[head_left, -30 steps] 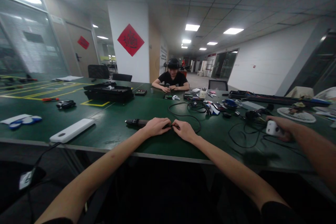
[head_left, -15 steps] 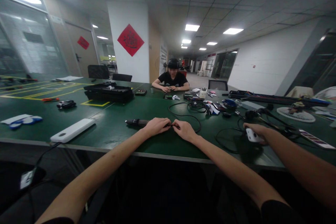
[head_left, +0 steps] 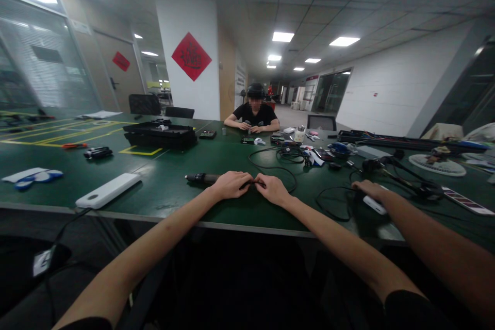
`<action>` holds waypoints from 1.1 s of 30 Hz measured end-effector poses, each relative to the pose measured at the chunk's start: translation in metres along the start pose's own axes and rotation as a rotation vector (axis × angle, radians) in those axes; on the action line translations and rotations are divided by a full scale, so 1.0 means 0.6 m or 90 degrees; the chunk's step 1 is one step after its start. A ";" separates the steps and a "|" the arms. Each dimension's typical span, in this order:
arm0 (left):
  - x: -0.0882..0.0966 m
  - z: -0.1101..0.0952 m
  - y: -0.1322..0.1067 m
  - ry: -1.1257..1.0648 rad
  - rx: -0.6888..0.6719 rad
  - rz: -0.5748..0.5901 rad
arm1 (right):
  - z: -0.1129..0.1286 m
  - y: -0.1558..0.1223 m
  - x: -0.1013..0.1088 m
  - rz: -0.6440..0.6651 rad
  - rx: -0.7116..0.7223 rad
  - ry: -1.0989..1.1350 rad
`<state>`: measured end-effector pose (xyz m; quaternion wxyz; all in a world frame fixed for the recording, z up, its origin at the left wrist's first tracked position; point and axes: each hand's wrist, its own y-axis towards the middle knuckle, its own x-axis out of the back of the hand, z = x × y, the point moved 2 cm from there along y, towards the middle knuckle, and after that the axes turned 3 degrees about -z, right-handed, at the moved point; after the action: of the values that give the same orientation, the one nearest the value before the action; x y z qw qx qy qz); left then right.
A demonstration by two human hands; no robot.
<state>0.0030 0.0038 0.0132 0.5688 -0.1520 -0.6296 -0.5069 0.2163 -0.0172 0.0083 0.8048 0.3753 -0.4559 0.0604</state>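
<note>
Two bare hands met near the middle of the green desk (head_left: 162, 185). The left hand (head_left: 231, 184) lay curled over the right end of a dark cylindrical tool (head_left: 201, 178), which lay flat on the desk with its other end pointing left. The right hand (head_left: 273, 190) touched the left at the fingertips, its fingers pinched on a thin dark tip (head_left: 258, 183) that stuck out of the tool between the two hands. A black cable (head_left: 270, 167) looped on the desk just beyond the right hand. At the near left lay a white oblong slab (head_left: 108, 191), and farther off a flat black case (head_left: 160, 135). At the right, another person's hand (head_left: 367, 187) rested on a small white device (head_left: 375, 205) among tangled black leads; whether it gripped the device could not be told. On the far side a person in a black shirt (head_left: 253, 114) sat at the desk.
</note>
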 end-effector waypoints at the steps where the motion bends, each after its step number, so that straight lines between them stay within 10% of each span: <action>1: 0.000 0.000 0.000 -0.001 0.002 -0.001 | 0.000 0.000 0.000 0.001 0.001 0.000; 33: -0.001 0.002 0.003 0.003 0.015 -0.005 | 0.001 0.000 0.001 0.003 0.003 -0.012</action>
<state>0.0037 0.0058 0.0137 0.5702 -0.1418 -0.6347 -0.5020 0.2164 -0.0176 0.0092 0.7993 0.3768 -0.4643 0.0599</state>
